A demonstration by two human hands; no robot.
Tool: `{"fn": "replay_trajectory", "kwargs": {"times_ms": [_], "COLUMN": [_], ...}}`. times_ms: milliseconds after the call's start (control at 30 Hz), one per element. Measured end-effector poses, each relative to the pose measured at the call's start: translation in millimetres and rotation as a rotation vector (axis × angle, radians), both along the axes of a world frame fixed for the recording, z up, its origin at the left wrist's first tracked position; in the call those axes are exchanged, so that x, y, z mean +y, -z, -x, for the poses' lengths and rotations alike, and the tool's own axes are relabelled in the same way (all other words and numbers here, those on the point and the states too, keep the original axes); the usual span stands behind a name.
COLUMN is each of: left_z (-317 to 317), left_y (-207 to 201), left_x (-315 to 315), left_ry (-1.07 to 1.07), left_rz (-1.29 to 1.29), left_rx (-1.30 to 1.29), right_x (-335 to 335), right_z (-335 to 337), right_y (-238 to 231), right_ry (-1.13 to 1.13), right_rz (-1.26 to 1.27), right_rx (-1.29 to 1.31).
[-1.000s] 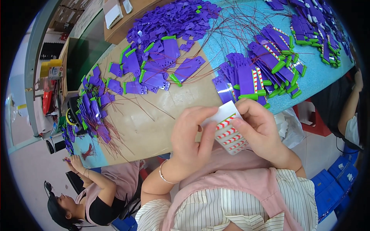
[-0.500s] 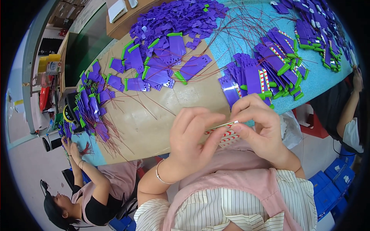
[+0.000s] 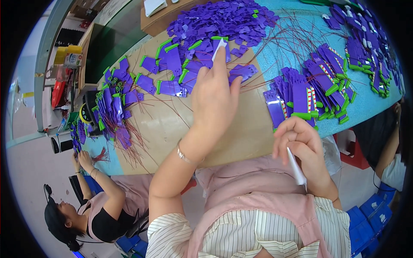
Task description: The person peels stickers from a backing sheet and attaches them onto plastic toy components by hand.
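My left hand (image 3: 214, 96) reaches over the table toward the purple plastic pieces, index finger stretched out and thumb apart. A small white sticker (image 3: 220, 44) clings at that fingertip, in front of a purple piece with a green edge (image 3: 220, 38). Close to my body, my right hand (image 3: 303, 144) has its fingers curled round a sticker sheet (image 3: 295, 168). The sheet is seen nearly edge-on, pale side showing. Beyond this hand lie stacked purple pieces with green ends (image 3: 297, 96), some bearing red-and-white striped strips.
A heap of small purple parts (image 3: 219, 19) lies at the far side. Thin red wires (image 3: 297, 32) spread over the blue table surface (image 3: 292, 53). More wired purple pieces (image 3: 107, 107) lie at left, near a co-worker (image 3: 99, 202). Another person's arm (image 3: 389, 148) shows at right.
My hands have moved apart. The left went forward from the sticker sheet with a white sticker at its fingertip; the right kept the sheet and lowered it. The view has shifted slightly.
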State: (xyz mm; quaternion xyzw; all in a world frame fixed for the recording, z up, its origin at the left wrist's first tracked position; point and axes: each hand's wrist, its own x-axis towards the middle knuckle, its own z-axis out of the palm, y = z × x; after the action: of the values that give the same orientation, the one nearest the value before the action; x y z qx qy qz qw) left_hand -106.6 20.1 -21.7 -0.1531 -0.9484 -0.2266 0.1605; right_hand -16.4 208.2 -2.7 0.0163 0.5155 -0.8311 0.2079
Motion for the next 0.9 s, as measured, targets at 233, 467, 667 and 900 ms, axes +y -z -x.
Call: {"fn": "replay_trajectory", "kwargs": {"times_ms": [233,467,667,900], "left_z": [5,-30,-72,-76], "left_y": [-2,-13,-25,-18], "left_x": [4,6,9,1], "left_ry": [-0.045,0.158,0.351,0.134], "left_rz": [0.063,-0.156,-0.451,-0.69], "left_rx": [-0.173,0.012,-0.131,-0.24], "right_x": [6,-1,-2,15], "right_z": [-2,-1,-6,-17], "right_y": [-1,4,5,1], "right_ry": [-0.077,0.009,0.033,0.236], "right_rz": [-0.091,-0.04,-0.159,-0.454], "right_rx": [-0.032,-0.163,-0.048,0.422]}}
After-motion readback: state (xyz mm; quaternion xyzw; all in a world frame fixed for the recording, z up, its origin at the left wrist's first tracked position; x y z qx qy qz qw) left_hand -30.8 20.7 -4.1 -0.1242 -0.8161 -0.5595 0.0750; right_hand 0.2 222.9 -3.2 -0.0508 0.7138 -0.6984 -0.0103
